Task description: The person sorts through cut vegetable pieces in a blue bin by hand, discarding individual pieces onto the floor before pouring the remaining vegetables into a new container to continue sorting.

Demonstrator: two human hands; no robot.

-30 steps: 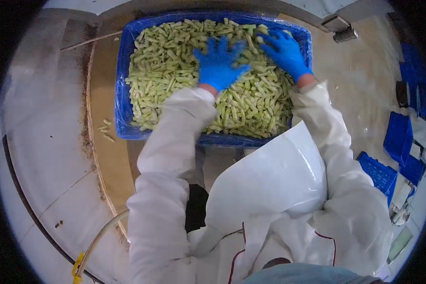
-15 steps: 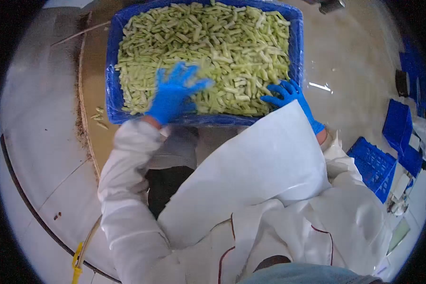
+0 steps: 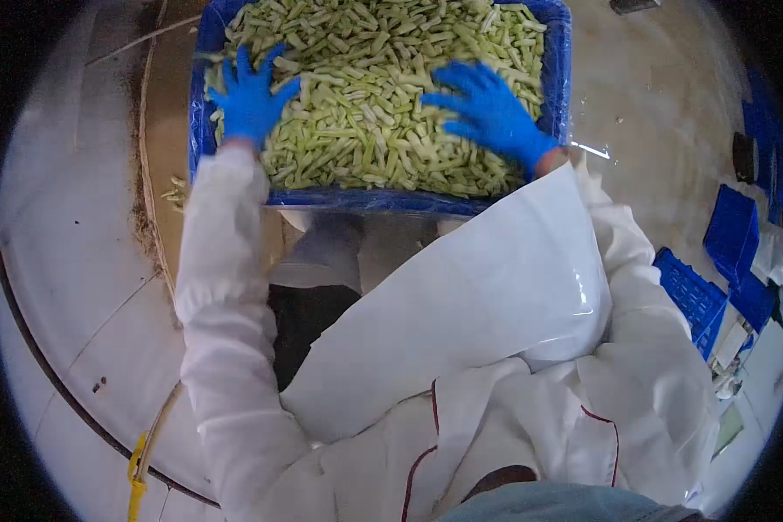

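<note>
Change: half a second ago I see my left hand (image 3: 250,97) near the crate's near wall and my right hand (image 3: 489,113) down at its near right corner; now both lie flat on top of the cut green beans (image 3: 370,96), spread wider apart.
Meaning: I judge that I am levelling or raking through the pile, not lifting anything out.
Left hand: open, fingers splayed, palm down on the beans by the left wall of the blue crate (image 3: 555,87); it grips nothing.
Right hand: open too, fingers fanned toward the left, pressing on the right half of the pile, just inside the right wall.
Beans: they fill the crate nearly to its rim, directly under and between both hands.
Crate: plastic-lined, sitting at the near edge of the bench (image 3: 161,183).
Strays: a few loose bean pieces (image 3: 175,193) lie on the bench just outside the crate's near left corner.
Body: white apron (image 3: 478,296) below the crate.
</note>
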